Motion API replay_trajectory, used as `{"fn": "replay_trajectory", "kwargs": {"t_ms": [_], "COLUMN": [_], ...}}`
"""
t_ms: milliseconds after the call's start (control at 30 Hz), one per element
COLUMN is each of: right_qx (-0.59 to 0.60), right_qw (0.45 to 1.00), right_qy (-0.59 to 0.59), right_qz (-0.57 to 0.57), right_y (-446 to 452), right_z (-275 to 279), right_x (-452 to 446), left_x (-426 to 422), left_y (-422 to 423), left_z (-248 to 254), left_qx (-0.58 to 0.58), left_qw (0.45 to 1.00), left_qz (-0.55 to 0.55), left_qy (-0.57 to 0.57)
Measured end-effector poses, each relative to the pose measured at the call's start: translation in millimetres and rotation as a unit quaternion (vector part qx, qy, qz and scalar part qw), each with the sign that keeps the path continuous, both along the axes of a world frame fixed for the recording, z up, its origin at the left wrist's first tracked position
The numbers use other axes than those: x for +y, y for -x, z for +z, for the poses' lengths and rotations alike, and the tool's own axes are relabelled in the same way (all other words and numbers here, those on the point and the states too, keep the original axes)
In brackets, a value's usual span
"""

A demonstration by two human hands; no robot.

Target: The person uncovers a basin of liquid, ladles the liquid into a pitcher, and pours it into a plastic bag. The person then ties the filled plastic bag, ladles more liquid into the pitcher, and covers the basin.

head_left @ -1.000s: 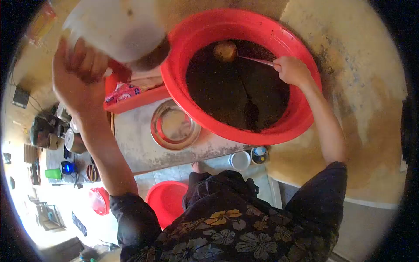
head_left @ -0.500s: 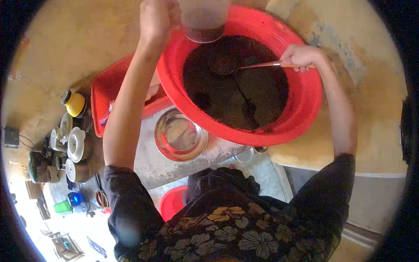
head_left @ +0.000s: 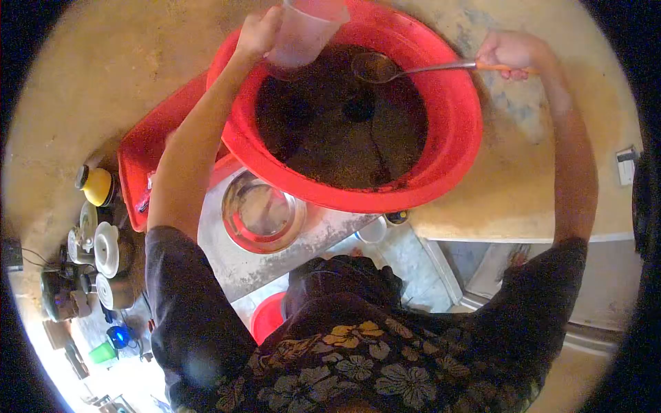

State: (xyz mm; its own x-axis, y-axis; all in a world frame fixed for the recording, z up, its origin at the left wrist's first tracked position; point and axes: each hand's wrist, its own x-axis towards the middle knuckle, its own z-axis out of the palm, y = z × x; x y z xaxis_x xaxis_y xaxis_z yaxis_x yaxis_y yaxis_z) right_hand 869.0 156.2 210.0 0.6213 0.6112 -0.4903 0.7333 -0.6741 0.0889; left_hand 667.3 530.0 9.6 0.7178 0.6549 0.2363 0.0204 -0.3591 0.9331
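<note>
Half a second ago the bowl of the long-handled metal ladle with an orange grip (head_left: 441,67) sat low in the dark contents (head_left: 323,138) of the large round red plastic basin (head_left: 358,201); now it shows clearly above them, a dark round patch just below it in view. The right hand (head_left: 508,54) has moved outward, past the basin's rim. The translucent plastic jug (head_left: 306,38), more upright before with a dark band at its bottom, is now tilted, its walls pale, over the basin's upper left part.

The left hand's fingers are curled closed at the jug's left side, holding it; the exact grip on its handle is partly hidden. The right hand's fingers are clenched around the orange grip, thumb along the top. Whether the ladle's bowl carries anything, I cannot tell. A round shiny metal dish (head_left: 261,210) lies on the grey desk (head_left: 237,272), just beside the basin.
</note>
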Motion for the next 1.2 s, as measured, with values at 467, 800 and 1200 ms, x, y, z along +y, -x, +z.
{"fn": "replay_trajectory", "kwargs": {"t_ms": [467, 800, 1200], "right_qx": [-0.081, -0.453, -0.143], "right_qw": [0.997, 0.74, 0.968], "right_qy": [-0.02, -0.256, -0.181], "right_qz": [-0.005, 0.427, 0.101], "right_y": [87.9, 73.3, 44.3], "right_z": [98.1, 67.9, -83.2], "right_x": [32.9, -23.8, 2.0], "left_x": [-62.4, -87.0, -49.1], "left_y": [-65.3, -59.4, 24.6], "left_z": [-10.1, 28.8, 33.7], "left_qx": [0.062, -0.114, -0.228], "left_qw": [0.978, 0.989, 0.965], "left_qz": [0.02, 0.043, 0.051], "left_qy": [-0.198, 0.085, 0.121]}}
